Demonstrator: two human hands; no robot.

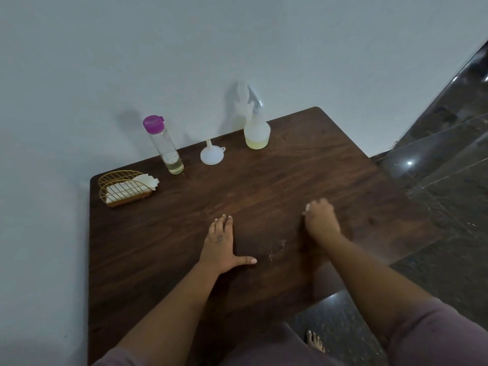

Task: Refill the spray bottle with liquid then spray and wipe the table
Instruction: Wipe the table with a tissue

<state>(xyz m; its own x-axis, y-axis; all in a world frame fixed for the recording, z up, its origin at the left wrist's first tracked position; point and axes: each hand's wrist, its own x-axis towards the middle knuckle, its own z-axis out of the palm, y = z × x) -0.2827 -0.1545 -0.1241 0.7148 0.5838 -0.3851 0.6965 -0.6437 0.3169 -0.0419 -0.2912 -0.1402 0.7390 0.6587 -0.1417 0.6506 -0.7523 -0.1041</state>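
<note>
Head view: dark wood table (pixel 264 186) w/ back edge against the wall. Left hand (pixel 220 244) flat on the top near centre, fingers straight, thumb splayed, holding nothing. Right hand (pixel 320 219) at approx 3 o'clock of it, fingers curled over a small white wad, prob. tissue (pixel 308 207), pressed on the wood. Spray bottle (pixel 255 128) upright at 12 o'clock by the far edge, a little yellowish liquid inside. Funnel (pixel 212 154) & purple-capped bottle (pixel 165 146) at 11, napkin holder (pixel 124 187) at 10 near the left edge. Open wood between hands & bottles.
</note>
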